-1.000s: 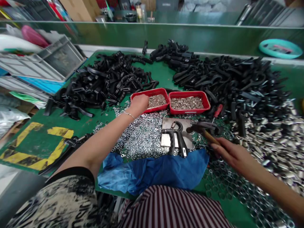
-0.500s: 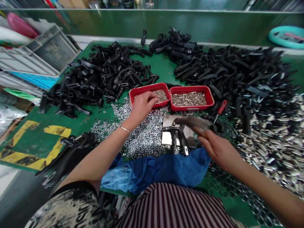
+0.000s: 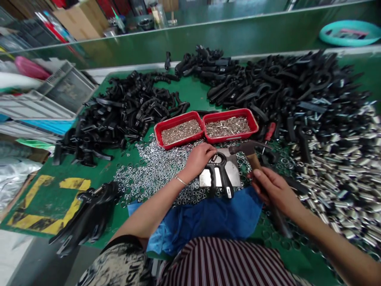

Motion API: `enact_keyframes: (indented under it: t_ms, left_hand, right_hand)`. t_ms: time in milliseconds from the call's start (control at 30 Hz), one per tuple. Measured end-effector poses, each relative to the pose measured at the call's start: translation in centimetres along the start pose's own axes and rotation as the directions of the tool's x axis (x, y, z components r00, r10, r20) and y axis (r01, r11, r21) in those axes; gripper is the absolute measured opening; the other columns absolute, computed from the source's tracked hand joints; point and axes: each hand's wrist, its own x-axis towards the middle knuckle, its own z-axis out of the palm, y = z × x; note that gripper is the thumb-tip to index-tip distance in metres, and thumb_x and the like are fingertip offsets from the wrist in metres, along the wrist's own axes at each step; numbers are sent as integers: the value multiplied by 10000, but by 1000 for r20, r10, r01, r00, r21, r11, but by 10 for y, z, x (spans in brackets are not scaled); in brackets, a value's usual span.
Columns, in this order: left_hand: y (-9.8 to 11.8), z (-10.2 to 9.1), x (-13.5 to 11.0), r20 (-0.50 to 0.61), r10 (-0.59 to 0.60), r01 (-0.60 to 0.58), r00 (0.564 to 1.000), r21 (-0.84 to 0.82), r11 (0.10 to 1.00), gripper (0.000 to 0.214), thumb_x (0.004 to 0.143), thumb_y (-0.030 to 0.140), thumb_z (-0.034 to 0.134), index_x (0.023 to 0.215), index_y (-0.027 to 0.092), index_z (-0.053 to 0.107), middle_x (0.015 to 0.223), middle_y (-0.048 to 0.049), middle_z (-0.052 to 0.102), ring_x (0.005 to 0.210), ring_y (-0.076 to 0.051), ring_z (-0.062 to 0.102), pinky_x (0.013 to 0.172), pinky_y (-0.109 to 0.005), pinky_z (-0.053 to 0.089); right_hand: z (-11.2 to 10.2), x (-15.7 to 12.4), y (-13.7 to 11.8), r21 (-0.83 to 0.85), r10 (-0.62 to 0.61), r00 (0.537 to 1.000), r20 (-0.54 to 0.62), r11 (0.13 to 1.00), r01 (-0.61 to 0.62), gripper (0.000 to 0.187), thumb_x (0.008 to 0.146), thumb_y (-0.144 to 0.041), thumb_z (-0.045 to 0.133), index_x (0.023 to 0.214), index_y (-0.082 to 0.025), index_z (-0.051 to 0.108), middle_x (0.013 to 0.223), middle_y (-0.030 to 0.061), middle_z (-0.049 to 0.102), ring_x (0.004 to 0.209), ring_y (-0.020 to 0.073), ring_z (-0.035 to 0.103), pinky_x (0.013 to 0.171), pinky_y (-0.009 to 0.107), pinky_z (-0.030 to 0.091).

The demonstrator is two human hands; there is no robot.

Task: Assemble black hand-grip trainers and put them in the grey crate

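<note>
My left hand (image 3: 199,157) pinches something small against the top of a black hand-grip assembly (image 3: 220,177); what the fingers hold is hidden. The assembly lies on a small metal plate (image 3: 232,171) amid loose washers. My right hand (image 3: 270,190) is wrapped round the wooden handle of a hammer (image 3: 249,152), whose head hangs just right of the assembly's top. Two red trays (image 3: 160,132) of small metal parts stand side by side just beyond the plate.
Piles of black plastic handles (image 3: 125,107) cover the far left and far right of the green table. Silver washers (image 3: 149,171) spread in front, metal sleeves (image 3: 342,167) at the right. A blue cloth (image 3: 208,218) lies at the near edge. Grey crates (image 3: 56,91) stand left.
My left hand left the left red tray and came back to the top of the grip assembly. My right hand drew the hammer in and raised its head beside the assembly.
</note>
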Motion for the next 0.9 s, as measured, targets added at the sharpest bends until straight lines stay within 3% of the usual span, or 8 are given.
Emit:
enact_keyframes:
  t_ms: [267, 600, 667, 733, 800, 900]
  left_hand:
    - [2, 4, 1, -20, -12, 12, 1000, 12, 1000, 129, 950, 249, 621, 907, 184, 724, 934, -36, 729, 909, -186, 655, 874, -342, 499]
    - [4, 3, -2, 17, 29, -31, 999, 128, 991, 165, 990, 233, 547, 960, 169, 696, 962, -50, 705, 931, -185, 645, 890, -340, 505]
    - [4, 3, -2, 41, 67, -74, 997, 213, 974, 185, 1003, 239, 522, 980, 155, 685, 969, -63, 694, 930, -190, 636, 880, -339, 502]
    - [6, 3, -1, 104, 158, -185, 982, 370, 910, 217, 1015, 227, 484, 988, 130, 676, 974, -91, 677, 944, -217, 613, 884, -362, 487]
    - [7, 3, 0, 200, 268, -334, 942, 520, 786, 253, 1022, 195, 436, 973, 108, 669, 973, -118, 656, 961, -249, 582, 895, -395, 462]
    - [6, 4, 3, 306, 351, -465, 885, 602, 649, 291, 1025, 164, 386, 956, 105, 663, 975, -126, 638, 963, -264, 556, 897, -408, 437]
  right_hand:
    - [1, 3, 14, 105, -12, 1000, 19, 994, 10, 365, 962, -582, 526, 998, -220, 547, 617, -70, 518, 353, 52, 351, 306, 178, 295]
    - [1, 4, 15, 79, 11, 999, 30, 997, -13, 375, 962, -592, 515, 988, -218, 534, 619, -68, 528, 351, 53, 361, 310, 177, 282]
    - [2, 4, 14, 67, 15, 1000, 28, 998, -17, 379, 959, -599, 515, 984, -220, 528, 621, -68, 529, 351, 55, 364, 311, 180, 284]
    - [3, 4, 12, 48, 23, 999, 25, 999, -24, 383, 958, -603, 513, 983, -221, 526, 629, -66, 532, 356, 56, 369, 314, 184, 287]
    - [3, 3, 10, 20, 30, 999, 24, 999, -31, 385, 958, -607, 508, 984, -224, 527, 642, -64, 537, 364, 59, 374, 318, 190, 290]
    - [-1, 3, 6, -35, 36, 998, 42, 999, -35, 388, 961, -616, 492, 994, -231, 531, 663, -59, 546, 376, 72, 392, 326, 211, 317]
